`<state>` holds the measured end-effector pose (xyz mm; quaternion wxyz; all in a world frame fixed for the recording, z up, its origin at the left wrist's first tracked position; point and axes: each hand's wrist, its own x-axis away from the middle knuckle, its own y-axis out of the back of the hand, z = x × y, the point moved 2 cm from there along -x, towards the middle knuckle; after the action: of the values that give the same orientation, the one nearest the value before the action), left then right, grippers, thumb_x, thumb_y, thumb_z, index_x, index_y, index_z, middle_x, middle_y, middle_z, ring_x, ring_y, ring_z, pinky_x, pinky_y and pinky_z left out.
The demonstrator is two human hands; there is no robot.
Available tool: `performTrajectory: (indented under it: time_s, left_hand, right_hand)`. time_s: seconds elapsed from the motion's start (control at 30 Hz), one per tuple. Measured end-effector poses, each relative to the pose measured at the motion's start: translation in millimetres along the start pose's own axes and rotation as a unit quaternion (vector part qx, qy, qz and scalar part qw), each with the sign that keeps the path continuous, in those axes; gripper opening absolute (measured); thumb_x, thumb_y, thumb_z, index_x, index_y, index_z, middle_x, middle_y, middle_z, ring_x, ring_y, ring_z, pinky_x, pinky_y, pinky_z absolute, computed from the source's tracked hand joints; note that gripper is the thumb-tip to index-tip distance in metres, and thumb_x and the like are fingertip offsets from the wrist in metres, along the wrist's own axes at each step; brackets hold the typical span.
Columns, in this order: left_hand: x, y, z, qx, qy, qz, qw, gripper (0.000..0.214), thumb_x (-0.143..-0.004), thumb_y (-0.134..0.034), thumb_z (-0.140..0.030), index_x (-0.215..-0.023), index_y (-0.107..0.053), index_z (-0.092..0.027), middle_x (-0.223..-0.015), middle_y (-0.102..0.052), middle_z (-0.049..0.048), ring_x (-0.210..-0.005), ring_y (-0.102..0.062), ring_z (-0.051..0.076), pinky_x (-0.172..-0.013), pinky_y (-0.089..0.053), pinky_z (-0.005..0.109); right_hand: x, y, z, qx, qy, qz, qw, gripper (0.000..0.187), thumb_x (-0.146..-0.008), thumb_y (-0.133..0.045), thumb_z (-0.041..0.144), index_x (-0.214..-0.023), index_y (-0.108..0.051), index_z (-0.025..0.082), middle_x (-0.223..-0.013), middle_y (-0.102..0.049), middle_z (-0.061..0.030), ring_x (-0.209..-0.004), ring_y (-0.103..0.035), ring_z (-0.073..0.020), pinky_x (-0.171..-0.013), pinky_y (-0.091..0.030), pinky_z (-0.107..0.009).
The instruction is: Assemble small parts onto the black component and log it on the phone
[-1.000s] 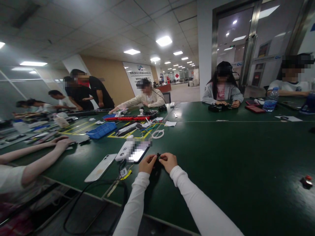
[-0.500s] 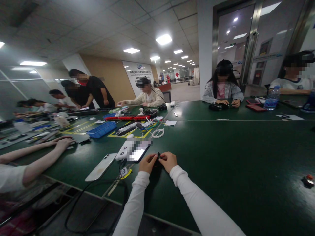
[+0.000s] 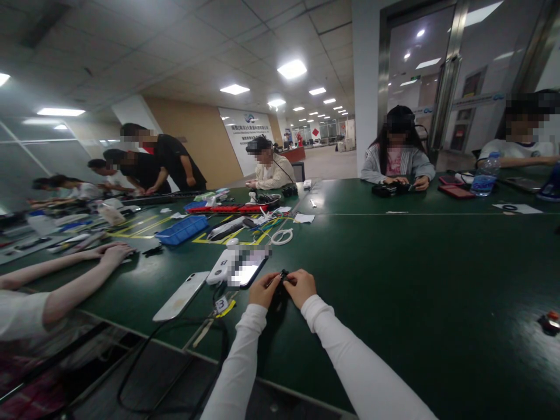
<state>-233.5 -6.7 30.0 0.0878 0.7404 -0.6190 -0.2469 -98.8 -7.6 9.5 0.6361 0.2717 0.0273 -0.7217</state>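
Note:
A small black part (image 3: 284,274) is pinched between my two hands, just above the green table (image 3: 371,274); its exact kind is too small to make out. My left hand (image 3: 263,290) closes thumb and fingers on its left side. On the other side, my right hand (image 3: 301,287) grips it with bent fingers. Left of my hands lie a lit phone (image 3: 247,274), a white device (image 3: 219,269) and a white phone (image 3: 181,296) placed face down.
A blue bin (image 3: 182,230), a coiled white cable (image 3: 282,236) and loose wires lie farther left. A co-worker's arms (image 3: 83,274) rest on the table at left. A black part with a red top (image 3: 550,322) sits far right. People sit across the table.
The black part has tilted slightly between my fingers, and my hands have barely shifted. Across the table, a seated person has drawn an outstretched arm in.

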Motion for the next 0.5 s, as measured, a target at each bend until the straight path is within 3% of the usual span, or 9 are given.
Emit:
performTrajectory:
  time_s: [0.5]
  left_hand:
    - [-1.3,-2.7,1.7,0.048,0.001,0.025,0.999,0.038,-0.057,-0.062,-0.041,-0.084,-0.064,-0.013,-0.084,-0.065,0.0081,-0.080,-0.059,0.021,-0.076,-0.044,0.033]
  right_hand:
    - [1.1,3.8,4.7,-0.018,0.020,-0.011,1.000,0.014,-0.064,-0.060,0.017,-0.076,-0.065,0.020,-0.077,-0.061,-0.0024,-0.066,-0.056,-0.0129,-0.067,-0.046,-0.024]
